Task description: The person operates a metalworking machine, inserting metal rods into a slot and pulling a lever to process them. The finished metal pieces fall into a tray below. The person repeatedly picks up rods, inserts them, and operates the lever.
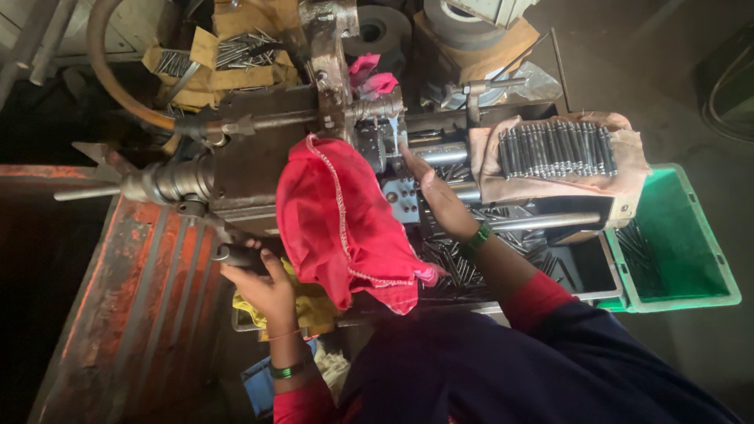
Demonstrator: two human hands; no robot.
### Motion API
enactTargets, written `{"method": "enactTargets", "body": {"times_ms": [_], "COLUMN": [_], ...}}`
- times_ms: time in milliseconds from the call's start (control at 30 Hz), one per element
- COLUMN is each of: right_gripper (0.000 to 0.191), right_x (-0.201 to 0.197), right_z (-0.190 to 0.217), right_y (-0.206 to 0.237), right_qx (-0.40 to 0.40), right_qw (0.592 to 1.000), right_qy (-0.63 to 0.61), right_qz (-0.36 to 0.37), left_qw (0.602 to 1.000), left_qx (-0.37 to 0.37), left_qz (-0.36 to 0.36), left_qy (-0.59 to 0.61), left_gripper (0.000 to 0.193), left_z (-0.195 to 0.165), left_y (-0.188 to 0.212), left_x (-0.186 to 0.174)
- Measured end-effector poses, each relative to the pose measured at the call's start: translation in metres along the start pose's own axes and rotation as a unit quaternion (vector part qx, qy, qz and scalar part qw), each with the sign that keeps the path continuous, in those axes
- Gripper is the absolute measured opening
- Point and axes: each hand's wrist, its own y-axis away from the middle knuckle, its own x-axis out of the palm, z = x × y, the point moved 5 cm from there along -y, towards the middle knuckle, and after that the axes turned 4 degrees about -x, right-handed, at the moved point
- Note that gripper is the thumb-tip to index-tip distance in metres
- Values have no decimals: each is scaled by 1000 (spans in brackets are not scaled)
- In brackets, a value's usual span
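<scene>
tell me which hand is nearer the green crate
Right. The right hand reaches into the machine, a short way left of the green crate; the left hand grips a lever handle far across.

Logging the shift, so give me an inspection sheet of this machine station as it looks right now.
Surface: grimy metal machine, red cloth draped over it.
Job's things: left hand grips a dark lever handle; right hand at the tooling block.
Clutter: metal pins on a cloth pad, loose pins in the tray, yellow rag.
Hands: both bare, green bangles.
Cables: curved hose.
Surroundings: green crate, grinding wheels.
</scene>
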Motion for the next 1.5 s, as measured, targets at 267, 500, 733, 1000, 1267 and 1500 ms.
{"method": "enactTargets", "body": {"times_ms": [267,500,733,1000,1267,1500], "right_gripper": [75,77,79,80,80,82], "right_x": [2,10,16,18,21,24], "right_z": [5,18,25,29,34,38], "right_y": [14,22,28,32,34,41], "right_qx": [10,26,22,30,33,68], "right_qw": [999,998,998,997,997,996], "right_qy": [46,58,48,54,51,31], "right_qz": [23,22,37,46,46,41], "left_qw": [1000,1000,999,999,999,998], "left_qx": [14,13,14,14,16,5], "left_qz": [10,19,35,41,41,35], "left_qy": [-11,-2,19,24,30,43], "left_gripper": [53,57,59,62,61,61], "left_z": [-2,-5,-8,-17,-19,-24], "left_y": [5,10,16,20,22,25], "left_x": [-10,-20,-26,-31,-33,-36]}}
